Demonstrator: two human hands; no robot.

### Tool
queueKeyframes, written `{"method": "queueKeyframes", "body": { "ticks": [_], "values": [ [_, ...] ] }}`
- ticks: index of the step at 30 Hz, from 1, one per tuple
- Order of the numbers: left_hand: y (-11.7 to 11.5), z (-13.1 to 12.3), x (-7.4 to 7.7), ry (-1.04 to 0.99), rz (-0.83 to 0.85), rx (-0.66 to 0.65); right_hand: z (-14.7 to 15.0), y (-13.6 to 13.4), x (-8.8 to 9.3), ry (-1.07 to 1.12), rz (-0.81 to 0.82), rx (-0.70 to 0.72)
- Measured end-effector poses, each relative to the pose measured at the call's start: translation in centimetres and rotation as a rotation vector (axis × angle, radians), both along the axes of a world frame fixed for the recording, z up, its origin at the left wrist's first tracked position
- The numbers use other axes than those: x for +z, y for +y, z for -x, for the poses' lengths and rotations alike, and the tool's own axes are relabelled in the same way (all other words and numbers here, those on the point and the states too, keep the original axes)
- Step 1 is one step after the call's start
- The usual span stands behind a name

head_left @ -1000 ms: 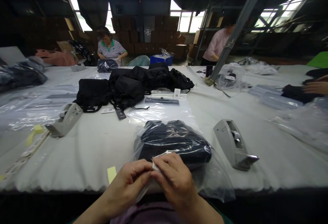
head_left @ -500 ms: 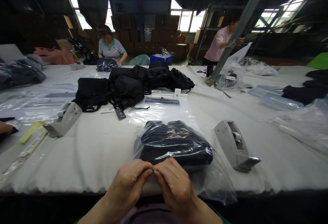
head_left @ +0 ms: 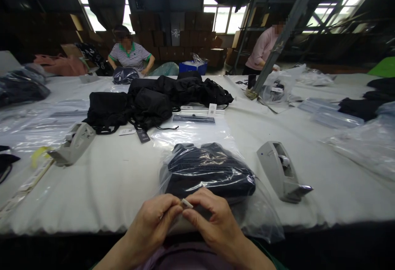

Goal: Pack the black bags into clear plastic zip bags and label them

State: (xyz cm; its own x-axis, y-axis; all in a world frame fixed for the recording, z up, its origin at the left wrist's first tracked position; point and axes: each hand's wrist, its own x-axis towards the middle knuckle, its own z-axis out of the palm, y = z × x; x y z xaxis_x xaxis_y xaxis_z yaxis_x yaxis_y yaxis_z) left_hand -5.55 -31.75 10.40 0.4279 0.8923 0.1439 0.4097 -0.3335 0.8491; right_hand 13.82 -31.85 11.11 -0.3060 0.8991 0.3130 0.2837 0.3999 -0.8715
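Observation:
Both my hands meet in front of a clear plastic bag (head_left: 265,212) with folded dark fabric (head_left: 210,171) inside, lying at the table's near edge. A small whitish piece (head_left: 187,203), too small to name, shows between my fingertips. My left hand (head_left: 154,224) is closed in a pinch at its left end. On its right side, the thumb and forefinger of my right hand (head_left: 216,218) pinch the same piece. The bag's near edge is partly hidden behind my hands.
Grey tape dispensers stand right (head_left: 280,171) and left (head_left: 74,144). Black drawstring bags (head_left: 151,105) with tags lie ahead, beside flat clear bags (head_left: 197,132). A slanted metal post (head_left: 277,47) rises at the right. Two people work across the table.
My fingers have parted slightly at the tips, and the whitish piece now shows between them. The packed bag stays put. A co-worker's arm at the right has lowered.

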Motion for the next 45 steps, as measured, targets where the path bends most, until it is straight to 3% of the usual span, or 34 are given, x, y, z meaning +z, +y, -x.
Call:
{"method": "queueKeyframes", "body": {
  "ticks": [6, 13, 18, 21, 25, 29, 31, 34, 36, 37, 40, 43, 44, 45],
  "values": [
    [-0.1, -0.1, -0.9, 0.013, -0.045, 0.013, 0.1, 0.0, -0.5, 0.025, -0.054, -0.004],
    [-0.2, 0.0, -0.9, 0.044, 0.124, 0.095, 0.1, -0.2, -0.7, 0.082, -0.18, -0.042],
    [-0.4, 0.5, -1.1, 0.022, 0.138, 0.066, 0.2, -0.5, -0.9, 0.104, -0.134, -0.022],
    [-0.4, 0.6, -1.4, 0.012, 0.15, 0.081, 0.1, -0.6, -0.8, 0.107, -0.034, -0.01],
    [-0.3, 0.7, -1.7, 0.077, 0.169, 0.073, -0.6, -0.1, -0.6, 0.23, 0.257, -0.073],
    [0.5, 2.6, -0.6, 0.177, 0.069, 0.132, -1.7, 0.9, -0.4, 0.455, 0.507, -0.192],
    [2.1, 4.7, 0.3, 0.224, -0.019, 0.25, -2.0, 1.3, -0.5, 0.527, 0.585, -0.186],
    [6.9, 8.5, 0.6, 0.319, -0.111, 0.455, -2.2, 1.7, -0.4, 0.566, 0.608, -0.165],
    [11.0, 10.6, -0.1, 0.412, -0.116, 0.508, -2.1, 1.8, -0.2, 0.471, 0.468, -0.202],
    [13.1, 11.3, -0.6, 0.464, -0.09, 0.529, -2.1, 1.8, 0.1, 0.394, 0.32, -0.237],
    [17.1, 11.3, -1.4, 0.547, -0.085, 0.587, -2.3, 1.6, 1.0, 0.107, -0.32, -0.372],
    [15.9, 7.9, -0.3, 0.369, -0.184, 0.628, -2.7, 1.6, 1.8, -0.19, -0.816, -0.41],
    [14.3, 6.3, 0.4, 0.251, -0.143, 0.586, -2.8, 1.7, 1.9, -0.263, -0.896, -0.399],
    [12.3, 4.5, 1.1, 0.088, -0.006, 0.458, -2.9, 1.8, 2.0, -0.316, -0.948, -0.376]
  ]
}}
